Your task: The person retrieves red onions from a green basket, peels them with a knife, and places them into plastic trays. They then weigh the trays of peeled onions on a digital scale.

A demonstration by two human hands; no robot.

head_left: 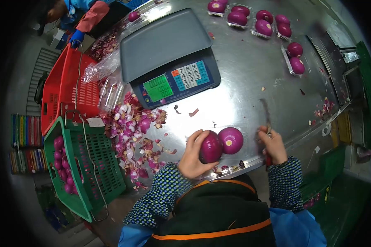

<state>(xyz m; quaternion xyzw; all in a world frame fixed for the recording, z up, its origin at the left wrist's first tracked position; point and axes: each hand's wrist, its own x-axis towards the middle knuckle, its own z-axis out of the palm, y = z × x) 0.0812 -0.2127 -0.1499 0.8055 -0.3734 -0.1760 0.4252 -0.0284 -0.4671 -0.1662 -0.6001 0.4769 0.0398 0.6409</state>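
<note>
My left hand (192,156) is curled around the side of a peeled red onion (211,147), fingers over its top and thumb low along its near side. A second red onion (233,140) touches it on the right, its pale root end facing up. Clear plastic shows faintly beside this onion; I cannot make out its full shape. To the right, apart from the onions, my right hand (273,145) is closed on a small knife (266,113). The dark curved blade points away from me, and a red handle shows below the fist.
A digital scale (169,57) stands at the back left. Onion skins (130,138) are heaped beside a green basket (99,164) of onions and a red basket (62,88). Packed onions (264,27) sit in clear trays at the back. Another person's gloved hand (76,38) touches the red basket.
</note>
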